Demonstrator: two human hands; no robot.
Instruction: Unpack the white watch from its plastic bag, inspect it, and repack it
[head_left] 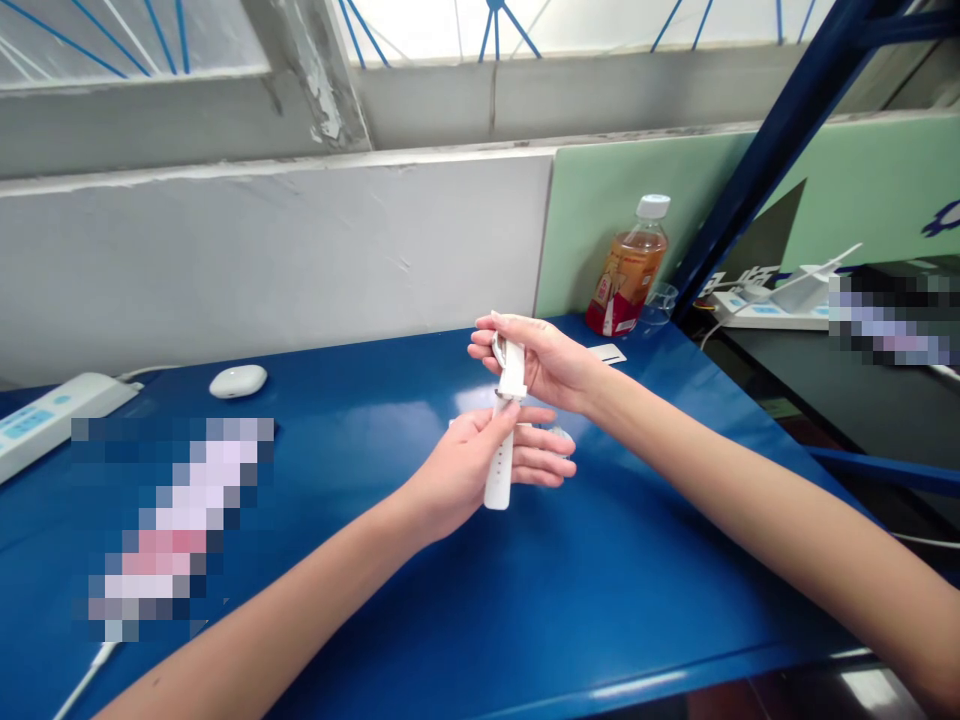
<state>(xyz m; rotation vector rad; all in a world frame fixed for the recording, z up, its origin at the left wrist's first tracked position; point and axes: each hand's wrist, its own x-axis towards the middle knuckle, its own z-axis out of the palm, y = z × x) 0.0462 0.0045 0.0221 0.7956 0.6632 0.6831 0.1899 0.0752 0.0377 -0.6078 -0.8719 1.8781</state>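
Above the middle of a blue table (360, 600) I hold a white watch strap (501, 470) upright between both hands. My right hand (544, 360) grips its upper end, fingers curled round the buckle part. My left hand (480, 465) pinches the strap a little lower, thumb on its front, the other fingers stretched behind it. The strap's lower end hangs free below my left hand.
A white power strip (45, 415) and a small white oval case (238, 380) lie at the back left. A bottle of orange drink (630, 265) stands at the back right beside a green panel, with a white card (607, 353) near it. A blue shelf post rises at right.
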